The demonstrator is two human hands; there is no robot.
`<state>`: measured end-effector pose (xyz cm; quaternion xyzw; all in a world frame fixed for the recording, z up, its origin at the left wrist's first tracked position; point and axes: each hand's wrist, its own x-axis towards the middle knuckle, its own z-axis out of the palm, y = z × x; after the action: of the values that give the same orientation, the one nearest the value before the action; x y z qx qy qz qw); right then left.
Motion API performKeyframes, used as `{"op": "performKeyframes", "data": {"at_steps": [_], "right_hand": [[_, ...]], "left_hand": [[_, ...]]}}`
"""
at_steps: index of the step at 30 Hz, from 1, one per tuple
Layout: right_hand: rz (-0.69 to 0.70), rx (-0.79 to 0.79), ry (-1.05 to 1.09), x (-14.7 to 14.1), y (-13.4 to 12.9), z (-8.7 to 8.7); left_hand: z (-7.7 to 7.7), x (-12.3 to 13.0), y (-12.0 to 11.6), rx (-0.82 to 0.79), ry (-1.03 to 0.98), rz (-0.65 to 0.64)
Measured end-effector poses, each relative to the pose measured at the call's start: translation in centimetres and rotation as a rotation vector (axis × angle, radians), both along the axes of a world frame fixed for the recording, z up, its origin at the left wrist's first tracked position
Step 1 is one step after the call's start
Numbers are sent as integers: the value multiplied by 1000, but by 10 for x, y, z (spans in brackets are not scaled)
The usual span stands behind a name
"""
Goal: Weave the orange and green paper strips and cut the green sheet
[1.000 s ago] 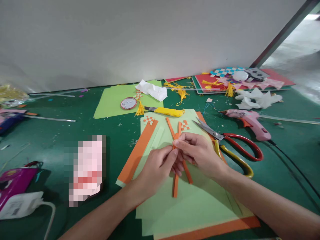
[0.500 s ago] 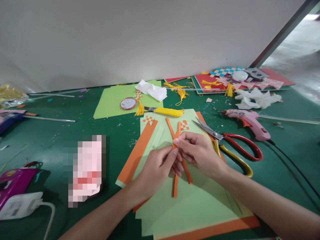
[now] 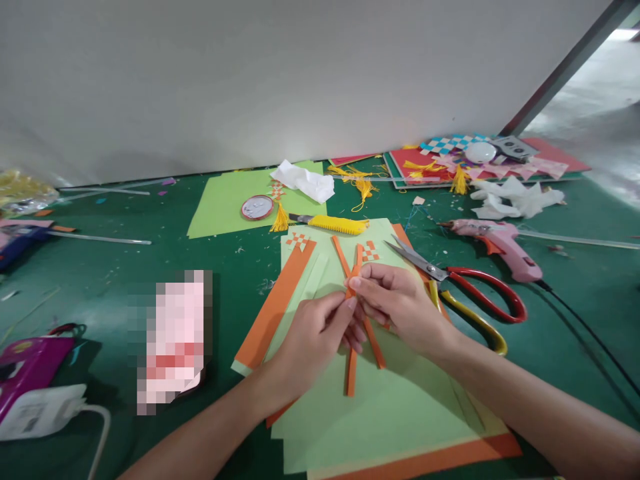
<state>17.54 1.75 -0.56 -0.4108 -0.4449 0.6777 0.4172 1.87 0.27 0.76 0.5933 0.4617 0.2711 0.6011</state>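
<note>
Both my left hand [image 3: 327, 327] and my right hand [image 3: 390, 297] pinch narrow orange paper strips [image 3: 351, 373] that cross between my fingertips. One strip's lower end points toward me; the other slants down to the right. My fingers cover the place where they meet. Beneath lie light green paper sheets [image 3: 395, 407]. Small woven orange-and-green checkered pieces [image 3: 370, 251] rest beyond my hands. A wide orange paper strip [image 3: 275, 303] lies left of my left hand. Scissors [image 3: 440, 272] with red and yellow handles lie right of my right hand.
A yellow utility knife [image 3: 340, 225] lies at the sheets' far edge. To the right is a pink glue gun [image 3: 505, 243] with its cord. A blurred pink object [image 3: 175, 340] and a purple tool [image 3: 40, 367] are on the left. A wall [image 3: 250, 80] stands behind.
My hands hold nearly the same position, still pinching the crossed strips. Only a very slight shift of the view shows.
</note>
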Motion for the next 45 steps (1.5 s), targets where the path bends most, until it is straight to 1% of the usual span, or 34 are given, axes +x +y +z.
{"op": "performKeyframes", "data": {"at_steps": [5, 10, 13, 18, 24, 28, 30, 34, 36, 45], "right_hand": [[-22, -12, -26, 1, 2, 2], [40, -6, -72, 2, 4, 4], [56, -17, -52, 2, 4, 3], [33, -50, -6, 1, 3, 2], [-17, -33, -90, 7, 6, 7], [-28, -51, -98, 8, 6, 8], [-16, -67, -79, 7, 6, 8], [70, -71, -33, 4, 6, 8], [79, -62, -18, 3, 6, 7], [-13, -30, -56, 2, 3, 3]], "left_hand": [[0, -1, -1, 18, 31, 15], [-1, -2, -1, 30, 37, 52], [-3, -2, -1, 28, 34, 57], [-2, -2, -1, 13, 23, 44], [-1, 0, -2, -14, -1, 32], [-2, -1, -3, -15, 10, 6], [-1, -1, -3, -7, 10, 2], [0, -1, -2, 25, 28, 4], [0, -1, -2, 31, 41, 1], [2, 0, -2, -25, 5, 6]]}}
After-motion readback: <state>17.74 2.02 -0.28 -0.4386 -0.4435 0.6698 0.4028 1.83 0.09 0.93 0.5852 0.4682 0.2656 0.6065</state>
